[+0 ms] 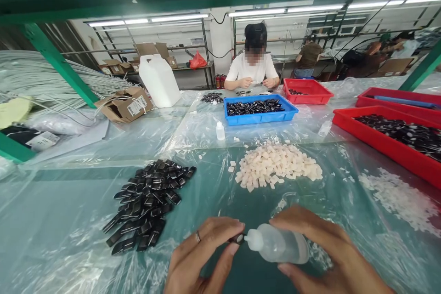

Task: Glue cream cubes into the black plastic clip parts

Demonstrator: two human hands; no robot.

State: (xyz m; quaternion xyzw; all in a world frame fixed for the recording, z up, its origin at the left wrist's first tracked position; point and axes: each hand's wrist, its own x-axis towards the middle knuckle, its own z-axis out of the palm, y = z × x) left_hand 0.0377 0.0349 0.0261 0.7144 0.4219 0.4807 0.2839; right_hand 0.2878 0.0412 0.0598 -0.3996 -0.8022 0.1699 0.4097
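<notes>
Between the thumb and fingers of my left hand (205,255) is a small black plastic part (237,238), mostly covered by the fingertips. My right hand (330,250) grips a clear squeeze bottle (280,243) lying on its side, part full of clear liquid. Its white nozzle points left and meets, or nearly meets, the black part; I cannot tell which. Left of my hands lies a pile of glossy black parts (148,206). Beyond my hands is a heap of small cream-coloured pieces (275,165).
A blue tray (262,119) of black parts stands at the back, near a small white bottle (220,131). Red trays (382,147) line the right, beside scattered translucent bits (399,200). A white jug (159,80) and cardboard box (127,104) stand back left. A person (253,62) sits opposite.
</notes>
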